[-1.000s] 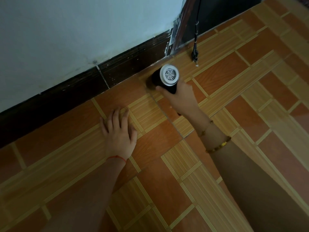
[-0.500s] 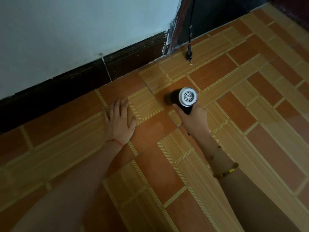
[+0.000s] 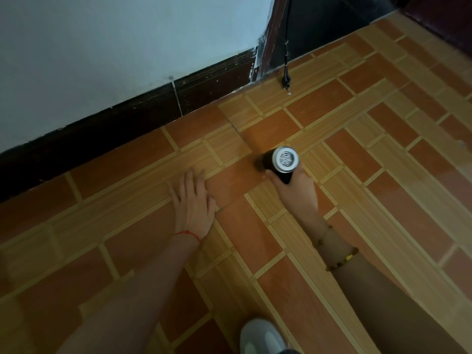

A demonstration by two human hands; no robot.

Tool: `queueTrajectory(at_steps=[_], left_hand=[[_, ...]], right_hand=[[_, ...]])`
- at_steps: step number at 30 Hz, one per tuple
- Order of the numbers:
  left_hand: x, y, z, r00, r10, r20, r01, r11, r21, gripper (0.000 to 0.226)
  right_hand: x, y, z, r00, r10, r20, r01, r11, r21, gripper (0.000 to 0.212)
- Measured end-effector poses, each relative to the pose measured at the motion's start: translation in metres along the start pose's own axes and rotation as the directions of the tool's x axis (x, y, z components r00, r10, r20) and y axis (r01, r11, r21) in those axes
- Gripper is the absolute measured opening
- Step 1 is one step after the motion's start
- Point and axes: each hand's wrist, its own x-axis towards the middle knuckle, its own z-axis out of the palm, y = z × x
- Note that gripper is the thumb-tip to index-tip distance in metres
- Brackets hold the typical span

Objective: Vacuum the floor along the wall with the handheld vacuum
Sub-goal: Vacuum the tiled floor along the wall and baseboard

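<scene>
A black handheld vacuum (image 3: 279, 162) with a white round vent at its rear points down at the orange and tan tiled floor (image 3: 357, 175), its nozzle hidden under the body. My right hand (image 3: 296, 192) is shut on its handle from below. The vacuum stands a good way out from the dark baseboard (image 3: 212, 85) that runs under the pale wall (image 3: 115, 47). My left hand (image 3: 192, 203) lies flat on the tiles to the left of the vacuum, fingers spread, holding nothing.
A black cord (image 3: 286, 62) hangs down to the floor beside a reddish door frame (image 3: 268, 39) at the wall's end. A dark opening lies behind it. A grey shoe (image 3: 263, 337) shows at the bottom edge.
My right hand has pulled the vacuum back from the baseboard toward me across the tiles. My left hand has stayed flat on the floor. The view has shifted back, showing a shoe.
</scene>
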Motion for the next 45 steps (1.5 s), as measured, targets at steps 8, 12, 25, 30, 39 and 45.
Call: queueTrajectory(at_steps=[8, 12, 25, 30, 39, 45], left_hand=[[-0.025, -0.016, -0.005, 0.999, 0.01, 0.038, -0.01, 1.0, 0.006, 0.056], [-0.035, -0.026, -0.005, 0.999, -0.031, 0.044, 0.03, 0.999, 0.025, 0.056], [-0.068, -0.083, -0.027, 0.978, -0.211, -0.011, 0.211, 0.976, 0.047, 0.057], [-0.075, -0.096, -0.033, 0.949, -0.31, -0.054, 0.311, 0.95, 0.006, 0.05], [-0.098, -0.109, -0.037, 0.923, -0.385, -0.021, 0.385, 0.923, -0.03, 0.054], [-0.112, -0.12, -0.034, 0.91, -0.412, -0.043, 0.412, 0.911, -0.017, 0.052]], right_hand=[[-0.022, 0.016, -0.023, 0.995, 0.09, -0.044, -0.089, 0.996, 0.023, 0.073], [-0.037, 0.002, -0.002, 0.995, -0.054, 0.082, 0.054, 0.999, 0.002, 0.072], [-0.045, -0.065, 0.047, 0.92, -0.308, 0.243, 0.303, 0.951, 0.059, 0.07], [-0.055, -0.087, 0.063, 0.854, -0.372, 0.363, 0.337, 0.928, 0.158, 0.065], [-0.082, -0.1, 0.083, 0.739, -0.443, 0.508, 0.417, 0.893, 0.172, 0.067], [-0.07, -0.083, 0.067, 0.856, -0.389, 0.341, 0.385, 0.919, 0.082, 0.064]])
